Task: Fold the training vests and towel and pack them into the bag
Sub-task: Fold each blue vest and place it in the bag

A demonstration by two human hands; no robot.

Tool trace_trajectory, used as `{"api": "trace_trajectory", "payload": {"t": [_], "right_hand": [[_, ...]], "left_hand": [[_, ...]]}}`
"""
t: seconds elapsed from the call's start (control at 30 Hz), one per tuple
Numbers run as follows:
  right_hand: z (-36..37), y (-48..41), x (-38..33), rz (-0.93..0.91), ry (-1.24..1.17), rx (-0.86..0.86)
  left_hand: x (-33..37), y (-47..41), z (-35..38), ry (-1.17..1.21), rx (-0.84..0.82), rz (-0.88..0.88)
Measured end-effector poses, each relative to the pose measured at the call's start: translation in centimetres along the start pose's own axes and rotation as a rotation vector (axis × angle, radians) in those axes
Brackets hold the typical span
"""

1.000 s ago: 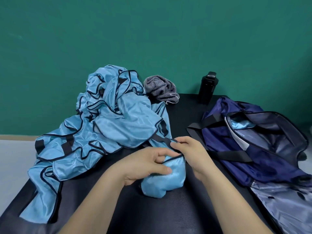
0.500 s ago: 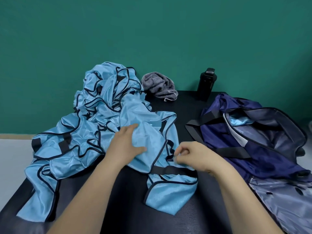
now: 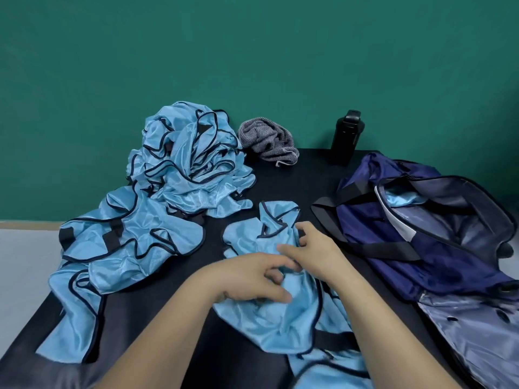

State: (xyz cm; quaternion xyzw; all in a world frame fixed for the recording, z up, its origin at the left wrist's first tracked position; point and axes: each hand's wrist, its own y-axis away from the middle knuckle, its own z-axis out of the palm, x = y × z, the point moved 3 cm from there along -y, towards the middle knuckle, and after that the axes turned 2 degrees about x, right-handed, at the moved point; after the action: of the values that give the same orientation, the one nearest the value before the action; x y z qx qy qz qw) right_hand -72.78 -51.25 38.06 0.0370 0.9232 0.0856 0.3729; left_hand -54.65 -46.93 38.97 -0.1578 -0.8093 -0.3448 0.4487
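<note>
Half a second ago the single vest still ran into the pile of vests, with the left hand flat on it. Now it lies apart from the pile, nearer the person, with a strip of bare worktop between the two. The left hand has come right and nearer, and now sits close against the right hand over the middle of this vest. A black strap on the vest that lay in front of the right hand now shows at the near edge, beside the right forearm.

The left hand's fingers are curled into the pale blue cloth and grip a fold of it. The right hand lies on the vest with its forefinger stretched toward the far side; whether it pinches the cloth cannot be told.

By count there are two hands, one separate vest, one heap of crumpled vests on the left whose number cannot be made out, one grey towel bunched at the far edge, one black bottle upright to the right of the towel, and one navy bag on the right.

The bag lies open, its grey lining showing. A piece of pale blue cloth lies inside at the far left end of the opening.
</note>
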Motion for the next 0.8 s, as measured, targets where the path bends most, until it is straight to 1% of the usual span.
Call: {"api": "trace_trajectory", "payload": {"t": [0.03, 0.07, 0.1, 0.2, 0.3, 0.37, 0.4, 0.43, 0.47, 0.5, 0.57, 0.63, 0.7, 0.8], "right_hand": [[0.2, 0.0, 0.1, -0.013, 0.042, -0.020], [0.3, 0.1, 0.2, -0.024, 0.076, -0.039], [0.4, 0.2, 0.3, -0.029, 0.098, -0.057], [0.2, 0.4, 0.5, -0.034, 0.115, -0.085], [0.1, 0.3, 0.7, -0.052, 0.167, -0.099], [0.1, 0.2, 1.0, -0.060, 0.218, -0.107], [0.1, 0.3, 1.0, -0.061, 0.240, -0.113], [0.1, 0.3, 1.1, -0.063, 0.255, -0.120], [0.0, 0.3, 1.1, -0.068, 0.268, -0.125], [-0.1, 0.2, 1.2, -0.074, 0.281, -0.123], [-0.2, 0.1, 1.3, -0.082, 0.303, -0.116], [-0.3, -0.1, 1.3, -0.086, 0.316, -0.115], [-0.2, -0.1, 1.4, -0.089, 0.323, -0.118], [-0.2, -0.2, 1.4, -0.088, 0.324, -0.117]], "left_hand": [[0.2, 0.4, -0.4, 0.058, -0.016, 0.001], [0.1, 0.8, -1.1, 0.078, 0.019, -0.010], [0.0, 1.0, -2.1, 0.080, 0.091, -0.024], [-1.1, 1.0, -5.8, 0.063, 0.418, -0.057], [-1.8, -0.3, -8.9, -0.021, 0.752, -0.075], [-2.1, -2.0, -10.6, -0.145, 0.933, -0.070], [-2.1, -3.0, -11.4, -0.281, 0.988, -0.045], [-1.9, -4.2, -12.2, -0.454, 0.998, 0.002], [-1.8, -5.5, -12.8, -0.633, 0.958, 0.048], [-1.8, -6.6, -13.3, -0.791, 0.883, 0.068], [-2.1, -8.3, -14.2, -1.033, 0.708, 0.044], [-2.9, -8.8, -15.3, -1.249, 0.567, -0.028], [-3.7, -8.0, -16.9, -1.386, 0.508, -0.113], [-4.9, -5.7, -19.3, -1.498, 0.530, -0.238]]}}
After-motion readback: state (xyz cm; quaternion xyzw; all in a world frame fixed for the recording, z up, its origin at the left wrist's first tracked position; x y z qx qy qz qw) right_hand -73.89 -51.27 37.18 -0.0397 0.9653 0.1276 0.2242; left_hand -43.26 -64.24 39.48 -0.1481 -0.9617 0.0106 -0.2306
